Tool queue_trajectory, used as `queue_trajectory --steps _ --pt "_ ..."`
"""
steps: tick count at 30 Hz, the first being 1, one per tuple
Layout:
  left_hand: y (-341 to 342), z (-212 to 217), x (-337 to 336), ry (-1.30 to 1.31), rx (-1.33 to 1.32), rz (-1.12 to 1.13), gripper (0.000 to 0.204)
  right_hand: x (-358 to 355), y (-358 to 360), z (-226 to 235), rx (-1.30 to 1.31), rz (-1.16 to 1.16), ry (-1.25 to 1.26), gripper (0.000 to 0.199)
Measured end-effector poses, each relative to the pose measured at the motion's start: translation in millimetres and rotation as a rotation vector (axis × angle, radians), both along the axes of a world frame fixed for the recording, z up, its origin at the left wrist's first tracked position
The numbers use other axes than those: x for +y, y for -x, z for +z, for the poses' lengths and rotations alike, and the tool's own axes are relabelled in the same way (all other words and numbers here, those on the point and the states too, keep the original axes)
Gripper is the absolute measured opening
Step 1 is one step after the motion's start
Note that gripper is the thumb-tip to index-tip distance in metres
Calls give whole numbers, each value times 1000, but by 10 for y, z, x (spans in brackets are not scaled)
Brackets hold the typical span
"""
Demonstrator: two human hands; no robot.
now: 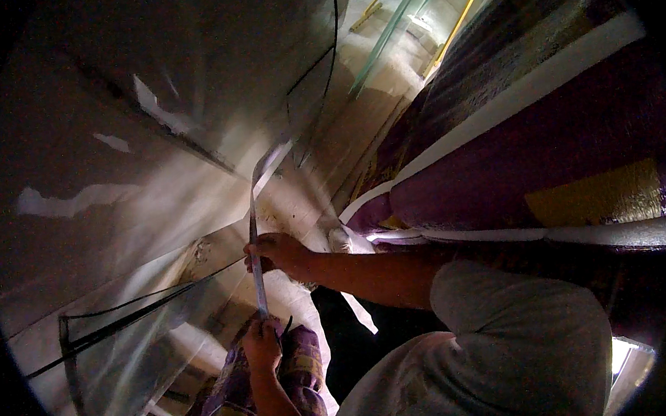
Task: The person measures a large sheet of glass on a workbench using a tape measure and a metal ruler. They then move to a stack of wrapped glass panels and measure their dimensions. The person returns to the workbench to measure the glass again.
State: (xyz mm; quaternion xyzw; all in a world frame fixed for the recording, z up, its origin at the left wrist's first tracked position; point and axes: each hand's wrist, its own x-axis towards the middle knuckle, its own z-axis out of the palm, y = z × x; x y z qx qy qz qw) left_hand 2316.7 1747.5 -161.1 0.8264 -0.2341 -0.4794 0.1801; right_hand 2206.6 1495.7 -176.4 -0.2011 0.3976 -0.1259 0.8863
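Note:
A long, thin, pale strip point(254, 220) runs upright between my hands, and its upper part bends over to the right. My right hand point(275, 253) is closed around the middle of the strip. Lower down, my left hand point(263, 346) is closed around its bottom end. A slim dark piece point(285, 329) sticks out beside the left fingers; what it belongs to cannot be made out. Below the left hand lie purple and yellow printed packages point(304, 362). The light is dim, so the strip's material is unclear.
Large purple wrapped bundles point(491, 168) with white edges rise on the right. On the left is a pale surface point(116, 145) with torn white patches. A dark-edged clear sheet point(142, 334) stands at lower left. Yellow bars point(459, 21) and green strands point(387, 37) show at the top.

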Motion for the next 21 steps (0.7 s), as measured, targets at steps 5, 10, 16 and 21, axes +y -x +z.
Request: queue_trajectory --steps 5,10,16,21 --pt "19 -484 687 24 171 217 25 114 53 100 -32 -191 -213 36" --pt "72 9 473 -65 -19 -201 24 111 158 -168 159 -187 -257 36" --pt "302 -338 920 229 -102 -535 25 664 501 -521 159 -85 -339 31" --pt "532 -234 1121 -106 173 -233 28 1531 959 -730 405 514 -379 37"
